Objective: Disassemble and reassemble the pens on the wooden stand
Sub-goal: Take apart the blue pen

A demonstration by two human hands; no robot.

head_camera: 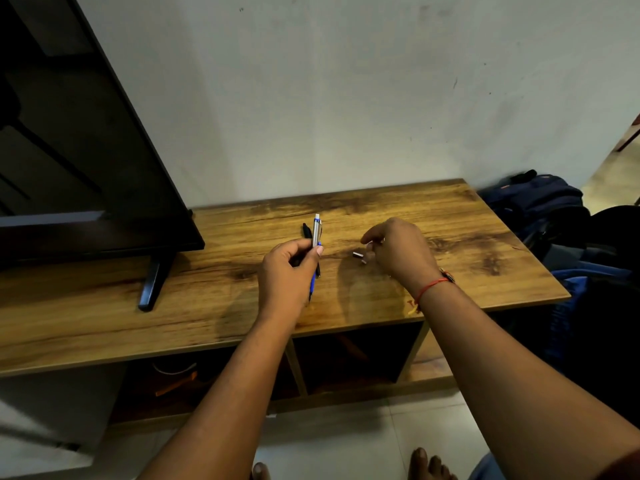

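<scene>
- The left grip (pixel 289 268) is clenched round a silver-and-blue pen (pixel 316 232), thumb pressed against the barrel where silver meets blue.
- The pen's long axis runs almost straight away from the person. The white push-button end points toward the wall, and the blue lower end pokes out below the fingers, toward the bench's (pixel 467 237) front edge.
- A black pen (pixel 306 229) shows just left of the silver barrel. I cannot tell whether it is held in the same grip or lies on the bench behind it.
- The right grip (pixel 398 252) hangs just above the bench, fingertips bunched and pointing down. There is a pale glint between thumb and forefinger, but I cannot tell whether it pinches a part or is empty.
- A small metal piece (pixel 358 253), probably taken off a pen, lies on the bench just left of those fingertips, between the two grips and nearer the right one.
- My judgement: the next move depends on the right grip bringing a loose part leftward to one end of the held barrel, lined up with its axis.
</scene>
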